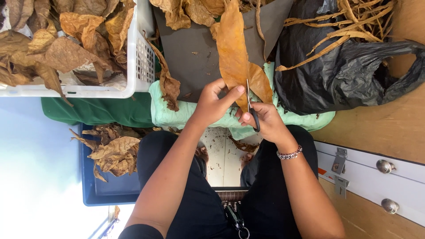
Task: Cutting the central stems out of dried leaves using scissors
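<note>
You have one leaf [233, 53] in hand: long, tan-orange, dried. It lies lengthwise up the grey board [190, 57], its tip toward the board's far edge, its base over the near edge where the pale green cloth [177, 116] shows.

Left hand [211, 105]: fingers closed on the leaf's base at its left margin, thumb on top. Right hand [264, 118]: fingers wrapped shut round a small blade tool [252, 108] (dark handle, thin metal tip), tip resting on the leaf near its midrib.

Handling, as a judgement: very light, thin, probably brittle at the margins and a little leathery near the rib. It will likely tear along the veins if you pull across them. Hold close to the rib at the base, where it is toughest; pinch flat, don't crumple. Not slippery.

Counts:
- leaf in hand: one
- blade tool: one
- white crate [141, 62] at the board's left edge, heaped with crumpled brown leaves (too tangled to count)
- black bag [345, 75] at the board's right edge, holding a bundle of stripped stems [345, 31], uncountable
- blue tray [106, 192] below left, beside your left knee, with one loose clump of leaves
- one curled brown leaf [169, 86] at the board's left near corner
- bracelet [289, 154] on the right wrist: one
</note>
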